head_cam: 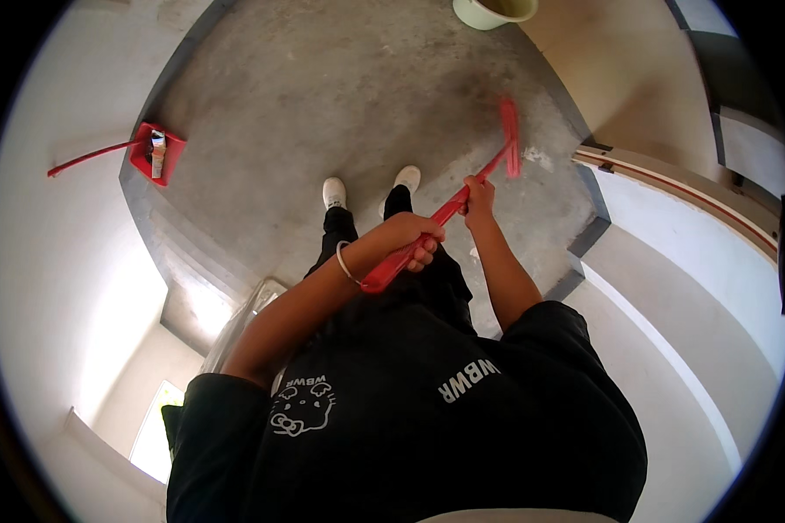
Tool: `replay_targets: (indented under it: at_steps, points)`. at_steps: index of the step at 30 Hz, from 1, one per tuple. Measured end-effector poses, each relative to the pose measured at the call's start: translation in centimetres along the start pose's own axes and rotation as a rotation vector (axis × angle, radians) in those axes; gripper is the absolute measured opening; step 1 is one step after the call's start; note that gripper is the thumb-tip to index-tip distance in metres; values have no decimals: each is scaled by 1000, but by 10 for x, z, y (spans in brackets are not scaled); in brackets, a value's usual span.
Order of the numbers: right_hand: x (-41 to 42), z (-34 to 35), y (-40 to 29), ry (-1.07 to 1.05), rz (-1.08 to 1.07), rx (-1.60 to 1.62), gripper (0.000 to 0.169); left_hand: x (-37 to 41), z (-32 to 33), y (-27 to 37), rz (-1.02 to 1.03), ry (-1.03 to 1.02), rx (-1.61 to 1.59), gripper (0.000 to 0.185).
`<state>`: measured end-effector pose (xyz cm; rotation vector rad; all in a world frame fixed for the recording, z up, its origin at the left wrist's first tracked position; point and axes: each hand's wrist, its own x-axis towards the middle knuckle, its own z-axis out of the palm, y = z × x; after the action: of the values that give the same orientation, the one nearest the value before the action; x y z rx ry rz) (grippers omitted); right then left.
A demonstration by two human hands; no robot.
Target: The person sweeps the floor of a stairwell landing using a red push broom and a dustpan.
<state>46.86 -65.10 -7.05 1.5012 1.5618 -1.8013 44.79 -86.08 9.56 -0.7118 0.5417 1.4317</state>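
Both my hands grip the red handle of a broom (450,208), which slants across the front of my legs. My left hand (420,240) wraps around it near the top end, with a pale bangle on the wrist. Lower down the handle, my right hand (479,198) closes around it. The red broom head (510,137) is over the concrete floor ahead on the right, slightly blurred. Close to the head, a whitish patch (536,157) marks the floor. Between the head and the floor, contact is hard to tell.
A red long-handled dustpan (173,155) holding a printed packet or carton (158,153) stands by the left wall. At the far right is a pale green bucket (487,14). A door frame (687,189) lies to the right. My white shoes (334,193) are on the concrete floor (314,98).
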Motion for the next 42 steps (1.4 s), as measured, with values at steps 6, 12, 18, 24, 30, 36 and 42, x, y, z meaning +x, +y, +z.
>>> replay_targets:
  at_steps: [6,12,18,24,30,36,42]
  points:
    - [-17,73,23,-76,-76,4,50,-38,-15,-16,102,102,-153,14]
    - [-78,171,5,-501,-76,-141,69,-118,-8,-38,328,257,-372,13]
    - [-91,182,-30,-564,-126,-50,74,-131,8,-22,338,391,-14,12]
    - [-18,120,-82,-184,-205,-51,51,-75,-12,68,178,47,147,20]
    - [50,88,-120,-123,-65,-157,23,-15,-1,143,11,-122,-165,21]
    - [19,185,-81,-211,-274,-188,63,-97,-24,124,96,-13,-227,20]
    - [-23,150,-123,-385,-127,-2,75,-104,66,106,200,306,20,14]
